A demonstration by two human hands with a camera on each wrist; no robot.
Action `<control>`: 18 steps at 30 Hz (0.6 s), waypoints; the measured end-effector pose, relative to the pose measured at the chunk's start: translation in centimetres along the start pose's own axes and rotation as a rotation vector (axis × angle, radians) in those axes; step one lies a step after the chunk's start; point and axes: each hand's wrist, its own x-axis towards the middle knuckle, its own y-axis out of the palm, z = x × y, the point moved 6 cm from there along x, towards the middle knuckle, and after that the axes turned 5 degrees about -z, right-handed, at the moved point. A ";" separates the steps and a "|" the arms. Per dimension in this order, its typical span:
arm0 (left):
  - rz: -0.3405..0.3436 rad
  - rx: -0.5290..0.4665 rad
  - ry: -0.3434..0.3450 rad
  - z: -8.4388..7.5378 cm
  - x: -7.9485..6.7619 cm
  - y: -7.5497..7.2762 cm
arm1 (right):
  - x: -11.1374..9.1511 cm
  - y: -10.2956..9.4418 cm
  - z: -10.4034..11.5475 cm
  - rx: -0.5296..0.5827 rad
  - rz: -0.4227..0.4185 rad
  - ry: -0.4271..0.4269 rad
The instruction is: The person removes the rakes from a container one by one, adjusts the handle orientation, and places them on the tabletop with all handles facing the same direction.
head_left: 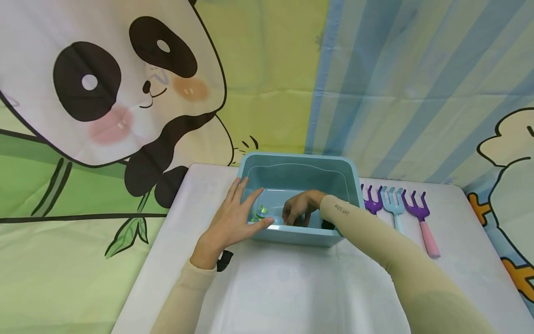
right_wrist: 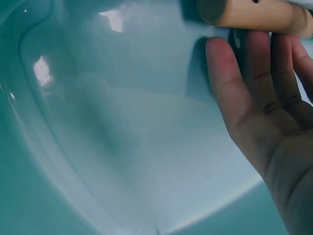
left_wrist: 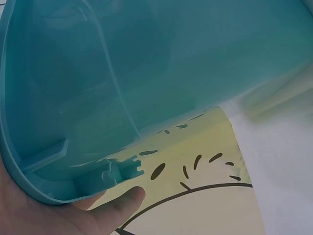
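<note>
We found the blue bin (head_left: 297, 204) standing on the white counter (head_left: 292, 287), near its back edge, open side up. Our right hand (head_left: 299, 208) was inside it, low against the near wall, fingers bent downward toward the floor of the bin. In the right wrist view a wooden handle (right_wrist: 254, 14) lay just beyond the fingertips (right_wrist: 222, 63), its long axis running across them; the fingers there were nearly straight, and we could not tell whether they had hold of anything. Our left hand (head_left: 233, 218) rested flat on the bin's near left corner, fingers spread and straight over the rim; the left wrist view showed the thumb (left_wrist: 122, 203) under the rim's lip. The right hand was the nearer to the handle. The head view alone showed small green pieces (head_left: 260, 213) in the bin and three toy rakes (head_left: 396, 208) lying beside it on the counter.
</note>
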 end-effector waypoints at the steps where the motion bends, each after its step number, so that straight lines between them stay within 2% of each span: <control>1: 0.000 0.001 0.001 0.0 0.0 0.0 | 0.0 0.0 0.0 -0.005 0.003 -0.004; 9: -0.010 0.008 0.020 -0.1 -0.1 0.0 | 0.1 0.6 -0.1 0.036 0.041 0.010; 18: -0.012 0.015 0.019 -0.1 -0.1 0.0 | -0.1 0.2 0.2 0.050 0.010 0.008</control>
